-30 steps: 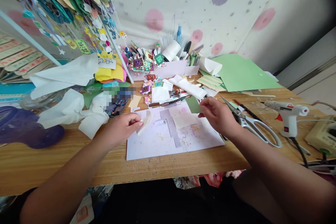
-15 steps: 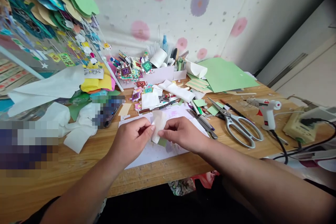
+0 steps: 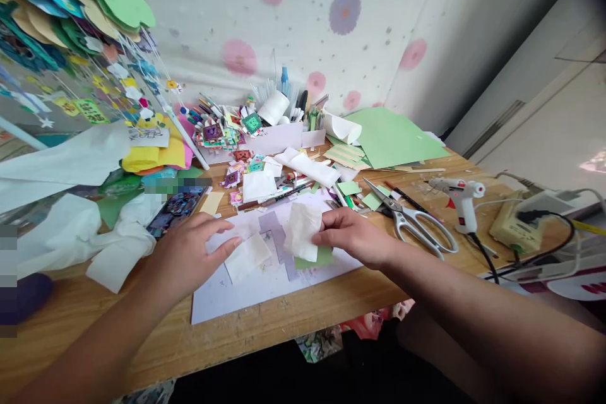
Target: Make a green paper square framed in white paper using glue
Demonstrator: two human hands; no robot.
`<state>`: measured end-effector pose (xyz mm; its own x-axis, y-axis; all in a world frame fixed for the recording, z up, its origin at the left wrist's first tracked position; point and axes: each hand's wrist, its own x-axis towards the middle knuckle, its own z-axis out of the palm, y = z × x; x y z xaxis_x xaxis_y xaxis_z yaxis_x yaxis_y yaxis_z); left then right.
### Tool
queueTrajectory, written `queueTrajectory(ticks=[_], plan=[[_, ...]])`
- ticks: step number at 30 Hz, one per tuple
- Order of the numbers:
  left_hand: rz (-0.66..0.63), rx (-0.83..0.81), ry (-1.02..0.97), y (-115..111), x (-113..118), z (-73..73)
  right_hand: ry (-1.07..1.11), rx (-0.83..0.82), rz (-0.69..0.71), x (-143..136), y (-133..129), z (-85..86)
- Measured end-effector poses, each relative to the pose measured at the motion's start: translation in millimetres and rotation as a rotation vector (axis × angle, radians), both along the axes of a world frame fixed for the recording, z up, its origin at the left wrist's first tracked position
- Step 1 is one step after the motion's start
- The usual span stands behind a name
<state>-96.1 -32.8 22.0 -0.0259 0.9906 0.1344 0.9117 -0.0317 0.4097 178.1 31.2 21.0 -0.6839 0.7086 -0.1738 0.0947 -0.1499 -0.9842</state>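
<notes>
1. Tissue [image 3: 303, 231] is pinched between the thumb and fingers of the right hand [image 3: 353, 237], above the white sheet [image 3: 213, 303] on the tabletop [image 3: 213, 342].
2. Green card [image 3: 322, 257] is partly hidden behind the tissue.
3. Nothing is gripped by the left hand [image 3: 189, 259], its thumb and fingers parted near a pale square [image 3: 249, 259] laid on the sheet; whether contact is made cannot be told.
4. Scissors [image 3: 423, 227] and a glue gun [image 3: 466, 202] are seen to the right.
</notes>
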Motion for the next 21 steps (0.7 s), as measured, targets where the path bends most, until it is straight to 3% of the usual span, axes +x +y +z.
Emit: queueTrajectory(ticks=[4,6,9,13,17,21], plan=[[-0.112,-0.399,-0.94,16.4,54.8,12.4,0.006,0.054,0.085,13.0,7.9,9.5],[-0.154,-0.451,-1.152,25.9,81.7,12.4,-0.021,0.092,0.107,23.8,13.4,14.8],[-0.102,-0.347,-1.234,39.8,105.3,8.0,-0.088,0.167,0.064,49.7,21.2,20.8],[-0.027,-0.232,-1.294,51.3,115.7,-0.6,0.035,0.177,-0.196,76.5,22.2,18.3],[-0.005,-0.13,-1.304,49.1,125.2,-16.3,0.361,0.033,-0.412,56.5,10.9,4.1],[-0.036,-0.015,-1.254,42.1,130.0,-28.9,0.32,-0.119,-0.509,21.8,-1.3,-6.9]])
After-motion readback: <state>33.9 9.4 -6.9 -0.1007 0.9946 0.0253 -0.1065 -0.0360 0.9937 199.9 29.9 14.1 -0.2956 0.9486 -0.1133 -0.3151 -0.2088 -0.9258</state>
